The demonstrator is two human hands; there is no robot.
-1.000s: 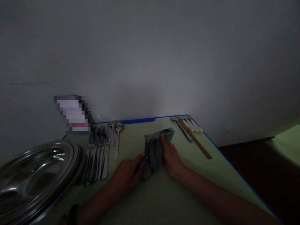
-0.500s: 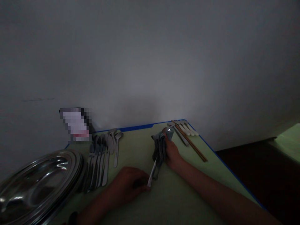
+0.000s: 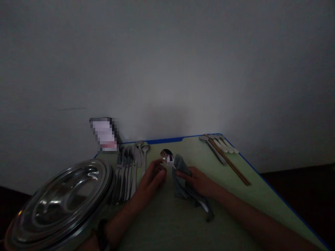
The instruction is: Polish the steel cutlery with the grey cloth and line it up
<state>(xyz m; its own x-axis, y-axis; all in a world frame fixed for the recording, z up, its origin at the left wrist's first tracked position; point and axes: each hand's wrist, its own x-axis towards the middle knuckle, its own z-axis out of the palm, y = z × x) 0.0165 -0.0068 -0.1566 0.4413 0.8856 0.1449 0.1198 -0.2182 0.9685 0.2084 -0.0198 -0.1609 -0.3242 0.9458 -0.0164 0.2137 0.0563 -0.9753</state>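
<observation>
A steel spoon [image 3: 166,156] lies across the middle of the green table [image 3: 162,223], its shiny bowl pointing away from me. My left hand [image 3: 153,176] has its fingers curled, pinching the spoon just below the bowl. My right hand [image 3: 199,181] is closed on a grey-blue cloth [image 3: 183,181] that is wrapped round the spoon's handle. The cloth's tail trails toward me under the right wrist.
A stack of steel compartment trays [image 3: 60,198] fills the lower left. A row of spoons and other cutlery [image 3: 128,167] lies beside it. Wooden chopsticks [image 3: 230,162] and white-handled spoons [image 3: 227,145] rest at the far right corner. A blurred card [image 3: 104,134] leans on the wall.
The spoon was turned round: its bowl, earlier inside the cloth, now sticks out the far end. My left hand moved forward to it, and the cloth slid down over the handle.
</observation>
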